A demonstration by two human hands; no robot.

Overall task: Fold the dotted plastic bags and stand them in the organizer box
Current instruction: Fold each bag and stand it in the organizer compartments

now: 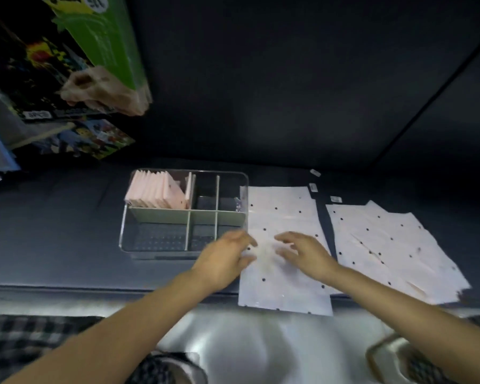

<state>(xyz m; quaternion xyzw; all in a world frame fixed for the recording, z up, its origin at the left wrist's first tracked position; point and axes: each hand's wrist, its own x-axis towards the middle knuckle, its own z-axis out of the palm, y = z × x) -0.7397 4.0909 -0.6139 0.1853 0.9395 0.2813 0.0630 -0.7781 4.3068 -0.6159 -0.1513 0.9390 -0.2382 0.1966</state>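
A pale pink dotted plastic bag (281,214) lies flat on the dark table, its near end hanging over the table's front edge. My left hand (225,256) rests on the bag's left edge with fingers apart. My right hand (305,252) lies spread on the bag's middle. A loose pile of more dotted bags (394,245) lies to the right. The clear organizer box (128,225) with grey dividers stands just left of the flat bag. Several folded pink bags (157,192) stand in its far left compartment; the other compartments hold nothing.
Colourful printed boxes (67,106) and a green package (103,34) lean at the far left. Small white tags (336,199) lie behind the bags. A dark wall stands behind the table. A metal rail (122,303) runs along the front edge.
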